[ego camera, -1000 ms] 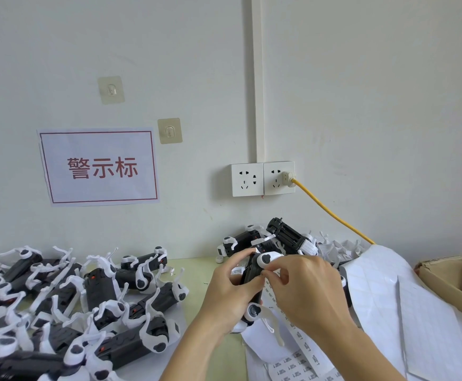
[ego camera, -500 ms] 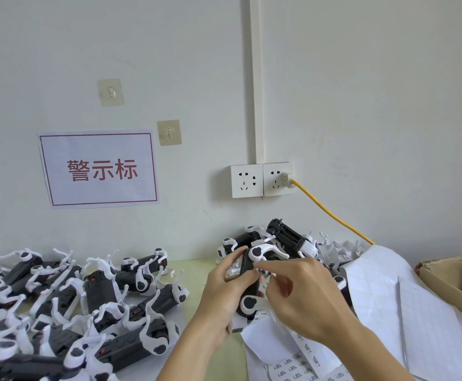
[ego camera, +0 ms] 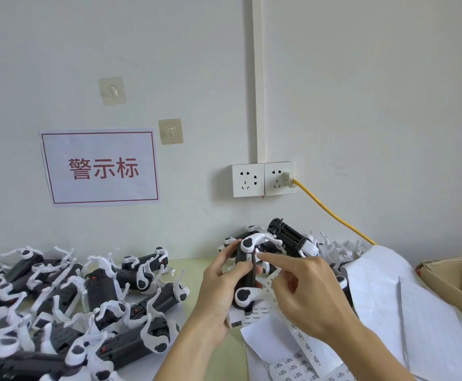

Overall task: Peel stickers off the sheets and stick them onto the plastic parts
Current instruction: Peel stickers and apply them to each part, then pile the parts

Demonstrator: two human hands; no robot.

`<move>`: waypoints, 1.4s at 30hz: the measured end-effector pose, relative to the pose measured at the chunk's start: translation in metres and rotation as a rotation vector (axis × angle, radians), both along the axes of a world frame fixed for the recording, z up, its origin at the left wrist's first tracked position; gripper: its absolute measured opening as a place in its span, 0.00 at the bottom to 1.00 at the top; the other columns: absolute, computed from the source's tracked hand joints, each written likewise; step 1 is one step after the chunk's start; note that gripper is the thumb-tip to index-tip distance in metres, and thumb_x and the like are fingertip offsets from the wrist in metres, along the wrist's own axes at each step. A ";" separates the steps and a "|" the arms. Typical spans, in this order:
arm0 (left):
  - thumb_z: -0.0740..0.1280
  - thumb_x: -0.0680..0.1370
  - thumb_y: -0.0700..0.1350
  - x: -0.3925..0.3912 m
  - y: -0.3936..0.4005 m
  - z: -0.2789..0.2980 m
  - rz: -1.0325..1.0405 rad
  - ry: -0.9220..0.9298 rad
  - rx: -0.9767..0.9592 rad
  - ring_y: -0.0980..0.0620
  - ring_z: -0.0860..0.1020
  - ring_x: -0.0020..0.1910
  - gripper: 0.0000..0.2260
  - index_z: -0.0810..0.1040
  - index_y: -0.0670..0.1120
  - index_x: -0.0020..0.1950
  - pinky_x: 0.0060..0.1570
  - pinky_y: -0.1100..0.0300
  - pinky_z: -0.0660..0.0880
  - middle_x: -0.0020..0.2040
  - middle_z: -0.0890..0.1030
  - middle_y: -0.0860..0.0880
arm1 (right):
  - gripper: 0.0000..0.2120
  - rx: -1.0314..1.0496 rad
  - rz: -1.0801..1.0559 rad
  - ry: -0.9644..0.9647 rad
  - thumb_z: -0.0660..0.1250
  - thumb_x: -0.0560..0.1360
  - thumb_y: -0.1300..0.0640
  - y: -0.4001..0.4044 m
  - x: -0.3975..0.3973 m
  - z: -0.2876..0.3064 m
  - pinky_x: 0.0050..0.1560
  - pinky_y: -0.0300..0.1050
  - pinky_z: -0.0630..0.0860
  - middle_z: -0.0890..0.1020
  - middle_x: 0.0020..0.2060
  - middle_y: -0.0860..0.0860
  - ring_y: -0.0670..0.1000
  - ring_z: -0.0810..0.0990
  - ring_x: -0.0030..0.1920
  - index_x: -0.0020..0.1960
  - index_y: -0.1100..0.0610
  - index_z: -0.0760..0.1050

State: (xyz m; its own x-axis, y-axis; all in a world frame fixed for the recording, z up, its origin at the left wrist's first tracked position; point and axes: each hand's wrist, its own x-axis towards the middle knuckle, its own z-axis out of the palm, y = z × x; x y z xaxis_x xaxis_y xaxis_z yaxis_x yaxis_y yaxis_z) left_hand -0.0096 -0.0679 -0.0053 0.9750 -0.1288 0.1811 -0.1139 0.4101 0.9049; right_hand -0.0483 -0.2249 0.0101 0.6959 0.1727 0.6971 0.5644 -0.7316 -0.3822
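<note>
Left hand (ego camera: pixel 219 287) grip around the plastic part (ego camera: pixel 245 273), right hand (ego camera: pixel 307 292) forefinger outstretched at its sticker (ego camera: pixel 248 257)

L hand (ego camera: pixel 219 292) grips plastic part (ego camera: pixel 245 273); R hand (ego camera: pixel 309 295) forefinger presses sticker (ego camera: pixel 248 257) on it

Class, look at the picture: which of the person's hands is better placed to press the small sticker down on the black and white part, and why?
The right hand: its forefinger already points at the small sticker on the plastic part, while the left hand is wrapped around that part, steadying it.
</note>
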 end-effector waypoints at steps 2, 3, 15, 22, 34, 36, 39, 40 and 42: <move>0.68 0.77 0.35 0.000 0.000 0.000 -0.006 -0.012 -0.012 0.42 0.79 0.39 0.16 0.82 0.53 0.60 0.40 0.54 0.76 0.47 0.83 0.35 | 0.28 -0.048 0.038 0.030 0.58 0.71 0.60 0.002 -0.001 0.000 0.29 0.33 0.64 0.72 0.26 0.33 0.47 0.69 0.26 0.65 0.42 0.79; 0.68 0.78 0.35 0.000 -0.001 -0.001 -0.006 -0.022 -0.007 0.42 0.79 0.39 0.16 0.83 0.54 0.58 0.40 0.54 0.76 0.47 0.83 0.36 | 0.28 -0.069 0.051 0.047 0.58 0.71 0.60 0.003 -0.001 -0.001 0.29 0.34 0.65 0.72 0.26 0.33 0.48 0.68 0.26 0.67 0.40 0.77; 0.69 0.77 0.37 0.003 -0.003 -0.010 -0.008 -0.032 0.049 0.41 0.79 0.37 0.17 0.81 0.55 0.60 0.44 0.51 0.75 0.47 0.84 0.35 | 0.22 0.117 0.151 0.047 0.57 0.71 0.63 -0.002 0.009 -0.006 0.26 0.30 0.60 0.71 0.21 0.37 0.46 0.66 0.21 0.54 0.50 0.86; 0.74 0.73 0.45 -0.002 -0.006 -0.004 0.048 -0.072 0.076 0.42 0.78 0.33 0.14 0.81 0.55 0.57 0.37 0.54 0.75 0.44 0.84 0.37 | 0.15 0.393 -0.011 -0.076 0.62 0.77 0.66 0.001 0.015 -0.003 0.47 0.30 0.71 0.76 0.50 0.42 0.40 0.76 0.53 0.53 0.49 0.80; 0.69 0.73 0.41 -0.009 -0.004 0.000 -0.073 -0.185 0.211 0.49 0.81 0.37 0.18 0.82 0.60 0.57 0.39 0.52 0.80 0.45 0.85 0.41 | 0.18 0.536 0.262 0.367 0.59 0.84 0.52 0.006 0.013 -0.007 0.49 0.31 0.72 0.80 0.54 0.41 0.39 0.80 0.53 0.69 0.35 0.68; 0.68 0.72 0.41 -0.009 -0.004 0.000 -0.111 -0.184 0.191 0.50 0.82 0.38 0.19 0.82 0.59 0.58 0.39 0.54 0.80 0.46 0.85 0.41 | 0.16 0.570 0.262 0.331 0.58 0.84 0.54 0.004 0.013 -0.006 0.44 0.31 0.74 0.82 0.50 0.41 0.42 0.82 0.48 0.66 0.36 0.73; 0.68 0.73 0.40 -0.008 -0.003 -0.001 -0.151 -0.188 0.162 0.48 0.84 0.42 0.19 0.81 0.56 0.61 0.41 0.58 0.79 0.49 0.85 0.41 | 0.14 0.618 0.282 0.293 0.58 0.84 0.57 0.003 0.011 -0.003 0.42 0.31 0.75 0.84 0.48 0.42 0.44 0.83 0.43 0.60 0.41 0.78; 0.69 0.73 0.41 -0.008 -0.003 -0.001 -0.153 -0.187 0.161 0.48 0.84 0.42 0.18 0.81 0.55 0.62 0.41 0.58 0.79 0.49 0.85 0.41 | 0.14 0.632 0.289 0.280 0.59 0.84 0.57 0.003 0.011 -0.003 0.41 0.32 0.75 0.85 0.47 0.43 0.44 0.83 0.42 0.59 0.42 0.79; 0.70 0.74 0.43 -0.008 -0.004 -0.002 -0.145 -0.183 0.166 0.47 0.84 0.44 0.18 0.80 0.54 0.63 0.41 0.58 0.79 0.49 0.85 0.40 | 0.14 0.646 0.291 0.257 0.59 0.83 0.58 0.004 0.012 -0.003 0.39 0.32 0.76 0.85 0.45 0.44 0.44 0.82 0.39 0.57 0.44 0.80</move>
